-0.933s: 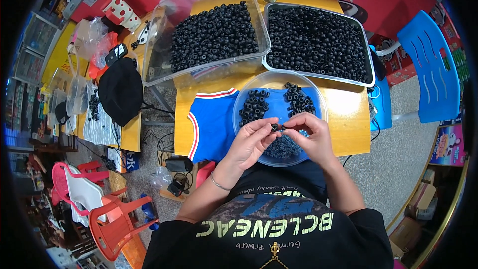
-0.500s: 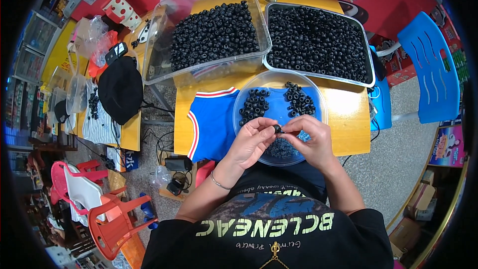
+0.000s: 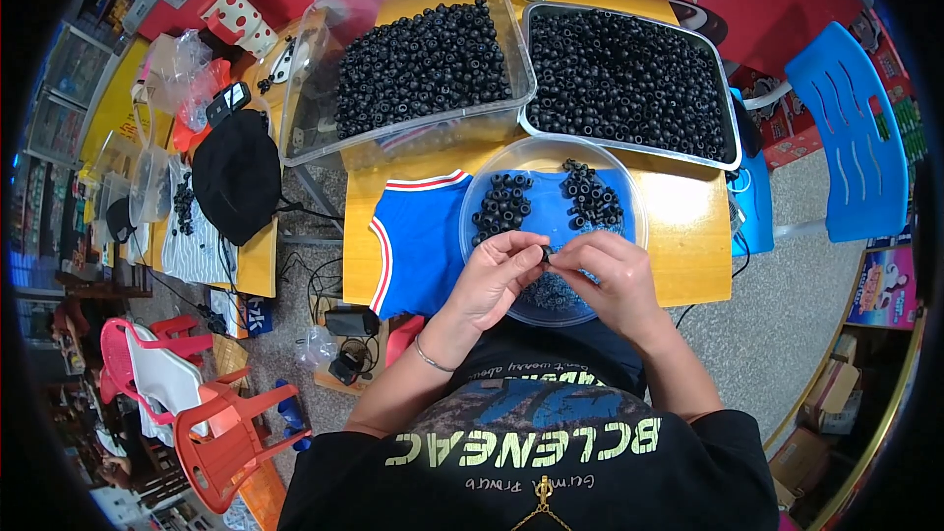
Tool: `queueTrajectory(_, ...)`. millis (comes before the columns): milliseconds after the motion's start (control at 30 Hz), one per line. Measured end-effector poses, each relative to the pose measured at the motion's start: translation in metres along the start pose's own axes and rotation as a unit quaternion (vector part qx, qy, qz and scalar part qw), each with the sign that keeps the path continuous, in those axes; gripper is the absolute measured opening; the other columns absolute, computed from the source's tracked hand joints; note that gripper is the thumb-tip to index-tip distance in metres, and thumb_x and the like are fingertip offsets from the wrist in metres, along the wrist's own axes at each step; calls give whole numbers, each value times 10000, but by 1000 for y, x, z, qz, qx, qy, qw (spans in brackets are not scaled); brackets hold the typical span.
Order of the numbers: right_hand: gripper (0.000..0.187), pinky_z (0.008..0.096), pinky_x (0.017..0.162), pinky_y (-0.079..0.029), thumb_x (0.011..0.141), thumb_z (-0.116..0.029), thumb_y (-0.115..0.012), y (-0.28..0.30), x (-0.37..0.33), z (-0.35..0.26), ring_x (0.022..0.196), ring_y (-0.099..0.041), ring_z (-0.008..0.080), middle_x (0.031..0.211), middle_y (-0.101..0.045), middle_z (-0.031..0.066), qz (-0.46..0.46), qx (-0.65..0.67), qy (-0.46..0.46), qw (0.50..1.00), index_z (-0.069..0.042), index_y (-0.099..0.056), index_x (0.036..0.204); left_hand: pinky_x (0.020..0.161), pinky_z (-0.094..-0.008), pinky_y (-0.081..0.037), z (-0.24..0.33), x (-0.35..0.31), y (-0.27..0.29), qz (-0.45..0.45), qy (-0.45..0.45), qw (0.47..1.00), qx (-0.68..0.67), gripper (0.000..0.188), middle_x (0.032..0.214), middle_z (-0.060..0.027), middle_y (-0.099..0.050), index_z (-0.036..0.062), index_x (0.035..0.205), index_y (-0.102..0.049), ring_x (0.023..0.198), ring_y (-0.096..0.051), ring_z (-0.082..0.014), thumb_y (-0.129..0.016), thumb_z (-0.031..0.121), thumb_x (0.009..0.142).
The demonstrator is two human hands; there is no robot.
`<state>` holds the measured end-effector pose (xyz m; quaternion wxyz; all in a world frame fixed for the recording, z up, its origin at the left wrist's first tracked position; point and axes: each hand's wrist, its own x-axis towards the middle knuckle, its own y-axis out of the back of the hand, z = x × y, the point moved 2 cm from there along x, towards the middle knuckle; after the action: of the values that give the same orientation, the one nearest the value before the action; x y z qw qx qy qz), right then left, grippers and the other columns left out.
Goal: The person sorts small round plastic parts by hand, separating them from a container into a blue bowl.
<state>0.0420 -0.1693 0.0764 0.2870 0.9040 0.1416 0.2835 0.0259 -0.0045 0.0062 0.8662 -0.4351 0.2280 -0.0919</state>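
Above a clear round plastic basin, both my hands meet at a small black round plastic piece. My left hand pinches it between thumb and forefinger. My right hand has its fingertips closed at the piece's right side; whatever they hold is hidden. Inside the basin, hollow black round pieces are heaped at the left and smaller black knob-like pieces at the right. Many tiny pieces lie in its near part, below my hands.
Behind the basin stand a clear bin and a metal tray, both holding black pieces. A blue garment lies left on the yellow table. A black hat rests farther left. A blue chair stands right.
My right fingertips have moved in against the black round piece. The thin dark bit that showed between them and the piece is now hidden. The heaps look the same.
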Motion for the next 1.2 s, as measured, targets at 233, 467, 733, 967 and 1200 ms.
queueTrajectory(233,227,335,623,-493,709,-65,-720,5,6,-8,722,-619,250,777,-611,75,-109,79,-106,985,-71,-633,919,673,-198,-489,10,0,0,-28,3,992,124,159,862,-35,-649,28,1002,-642,750,-607,-95,-664,68,849)
queueTrajectory(467,215,345,631,-501,714,-70,-717,0,-3,-2,727,-620,265,807,-597,84,-140,66,-62,986,-61,-633,912,613,-200,-489,24,0,-9,-53,64,971,225,553,750,-48,-599,38,1221,-386,666,-594,-97,-708,-2,773)
queueTrajectory(733,265,326,606,-501,725,-101,-728,-9,-14,3,690,-621,233,778,-606,68,-96,43,-54,993,-76,-651,977,612,-203,-490,29,2,-12,-46,62,962,262,524,777,-56,-614,29,1200,-406,671,-594,-92,-707,-9,773)
queueTrajectory(967,372,318,645,-514,771,-83,-695,-4,5,21,730,-620,235,893,-622,112,-75,82,-133,985,-75,-612,1134,690,-207,-490,115,14,-36,7,-275,864,421,117,843,-7,-606,25,910,-596,755,-577,-65,-654,-20,818)
queueTrajectory(1200,226,401,807,-489,771,-37,-604,-26,35,62,919,-601,320,975,-610,153,-126,-81,-12,989,1,-616,993,609,-297,-484,139,14,-69,105,-538,503,668,32,777,-84,-620,17,815,-648,700,-605,-204,-659,22,785)
